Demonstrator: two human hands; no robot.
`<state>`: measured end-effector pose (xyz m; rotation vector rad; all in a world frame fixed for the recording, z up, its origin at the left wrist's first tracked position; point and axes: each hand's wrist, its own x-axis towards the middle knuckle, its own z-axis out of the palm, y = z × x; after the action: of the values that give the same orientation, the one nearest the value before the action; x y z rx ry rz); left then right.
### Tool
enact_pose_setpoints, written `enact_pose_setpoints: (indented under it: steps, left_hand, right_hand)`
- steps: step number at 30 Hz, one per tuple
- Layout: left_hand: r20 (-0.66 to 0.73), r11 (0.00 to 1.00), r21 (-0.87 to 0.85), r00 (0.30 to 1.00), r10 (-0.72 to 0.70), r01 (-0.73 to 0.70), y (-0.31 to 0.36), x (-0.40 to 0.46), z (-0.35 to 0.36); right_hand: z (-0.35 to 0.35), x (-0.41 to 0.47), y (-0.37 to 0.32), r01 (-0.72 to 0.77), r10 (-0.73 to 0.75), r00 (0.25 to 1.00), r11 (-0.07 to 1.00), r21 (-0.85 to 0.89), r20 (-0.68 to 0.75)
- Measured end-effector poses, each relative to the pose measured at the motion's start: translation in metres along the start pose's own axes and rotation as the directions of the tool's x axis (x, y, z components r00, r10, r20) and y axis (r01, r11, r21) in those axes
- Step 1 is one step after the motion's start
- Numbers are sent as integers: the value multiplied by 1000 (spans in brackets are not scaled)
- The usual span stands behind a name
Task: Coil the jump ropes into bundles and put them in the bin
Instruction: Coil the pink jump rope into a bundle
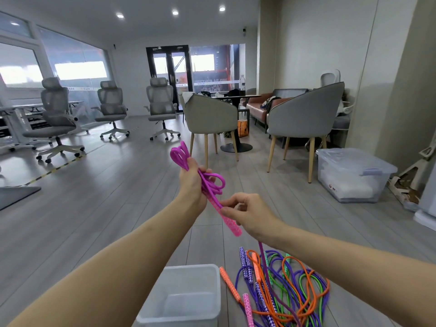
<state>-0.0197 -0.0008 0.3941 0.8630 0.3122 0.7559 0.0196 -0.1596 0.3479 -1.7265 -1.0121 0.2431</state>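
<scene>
Grey plank floor (94, 208). Left hand (192, 182) grips one coiled magenta jump rope (212, 185); right hand (247, 213) pinches its handle (230, 221). One white bin (188, 270); tangled rope pile (283, 286) uncountable.

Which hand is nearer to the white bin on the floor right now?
Right. The right hand pinches the pink jump rope's handle above the white bin. The left hand grips the coiled loops higher and farther from it.

My view is bright and even: ceiling spots (175, 12) glow overhead, windows (80, 69) far left blow out white. Edges bend outward, my forearms stretched; shadows stay soft.
</scene>
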Motion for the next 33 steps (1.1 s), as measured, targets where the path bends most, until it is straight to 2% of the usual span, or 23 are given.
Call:
enact_pose_setpoints:
  steps: [3,9,11,14,17,19,27,33]
  left_hand:
    - [-39,998,-49,999,25,-27,13,8,-3]
    - [-157,994,38,981,111,-106,37,22,-23]
    - [-109,989,96,987,120,-109,46,22,-33]
    - [67,973,219,996,56,-70,47,14,-45]
    - [269,892,441,963,-24,-101,38,0,-47]
    - [357,825,550,930,-93,-128,32,-6,-44]
    - [445,649,747,836,-323,-147,13,-29,-33]
    - [487,617,773,761,-428,-148,5,-37,-25]
  right_hand:
    - [-7,-3,7,-5,7,996,1000,-21,84]
    - [-34,-13,20,22,19,976,982,-186,218]
    - [-45,-15,28,0,44,976,979,-202,213]
    - [-54,-15,32,4,25,985,985,-172,169]
    - [-49,-11,25,49,-30,992,987,-154,123]
    - [-45,-9,22,74,-61,994,987,-140,94]
    - [-32,0,13,116,-118,993,988,-100,-10]
    - [-28,5,12,143,-160,980,979,-148,-114]
